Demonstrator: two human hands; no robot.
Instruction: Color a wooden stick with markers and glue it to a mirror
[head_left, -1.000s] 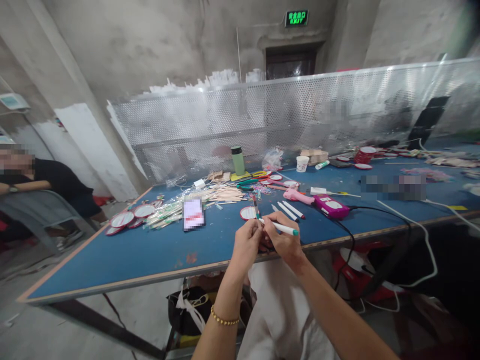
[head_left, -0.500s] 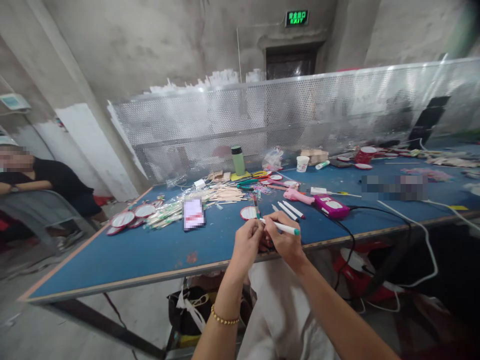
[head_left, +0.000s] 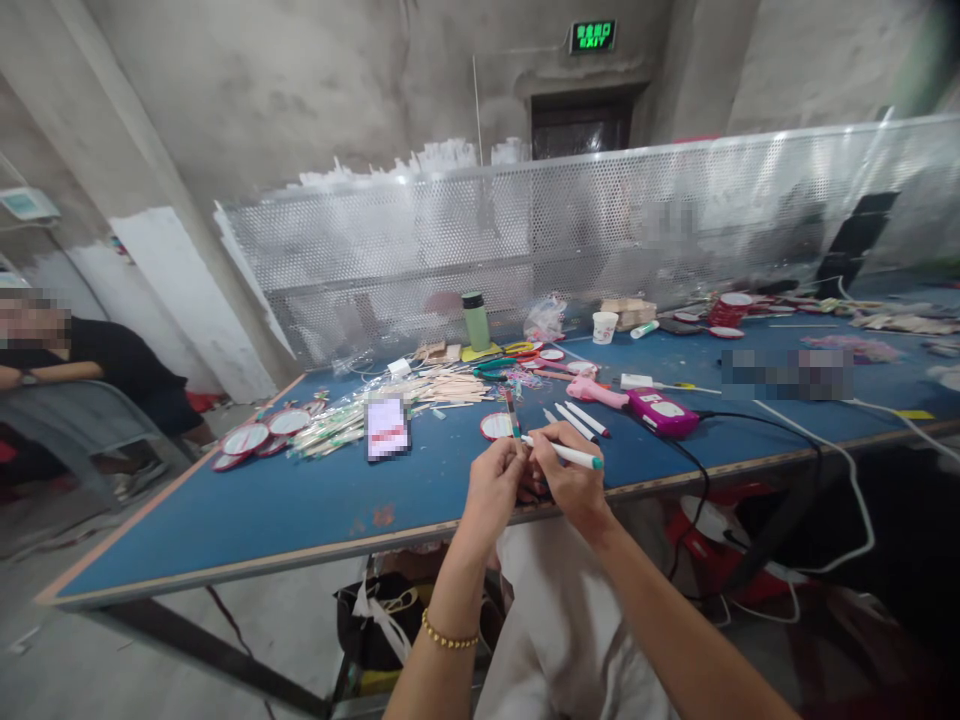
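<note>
At the table's front edge, my right hand [head_left: 571, 478] is closed round a white marker [head_left: 571, 455] with a green end, its tip side pointing left toward my other hand. My left hand [head_left: 495, 482] pinches a thin flat stick [head_left: 511, 412] with coloured bands, dark red above and green lower down. Marker tip and stick meet near my fingertips; whether they touch is hidden. Just behind the stick lies a round white disc with a red rim [head_left: 493, 427]. Several more white markers [head_left: 585, 418] lie to the right of it.
On the blue table [head_left: 285, 510] lie a phone [head_left: 388, 428], a heap of wooden sticks [head_left: 454, 385], a pink glue gun [head_left: 596, 391] and a purple box [head_left: 661, 412] with cables. A green bottle [head_left: 475, 322] and paper cup [head_left: 604, 328] stand behind. A person [head_left: 112, 370] sits at left.
Almost nothing differs. The marker's green end and my right hand have shifted very slightly to the right; my left hand keeps its place with the stick.
</note>
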